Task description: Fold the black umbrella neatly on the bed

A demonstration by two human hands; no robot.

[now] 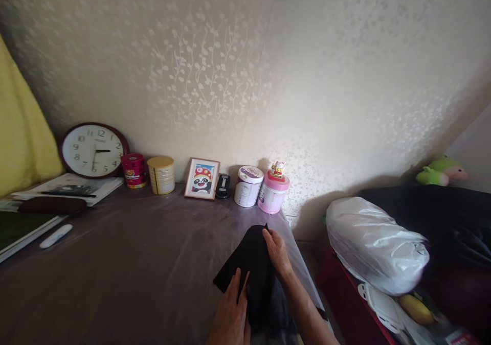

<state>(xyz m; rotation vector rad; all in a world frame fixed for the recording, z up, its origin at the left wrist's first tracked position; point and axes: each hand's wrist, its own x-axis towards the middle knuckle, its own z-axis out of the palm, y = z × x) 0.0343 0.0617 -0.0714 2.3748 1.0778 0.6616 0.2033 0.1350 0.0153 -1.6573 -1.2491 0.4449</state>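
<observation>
A piece of black cloth [249, 263] lies bunched at the right front of the table [134, 263], its lower part running out of sight between my arms. At its upper right edge my right hand [276, 250] pinches the fabric, with a small corner poking up beside the thumb. My left hand [232, 301] rests on the lower left of the cloth, fingers stretched out and slightly apart. What kind of cloth item it is does not show.
Along the wall stand a clock [92, 151], a red can [134, 171], a yellow-lidded can [161, 175], a framed panda picture [202, 179], a white can [248, 187] and a pink tub [273, 194]. Right of the table edge sits a stuffed white plastic bag [374, 243].
</observation>
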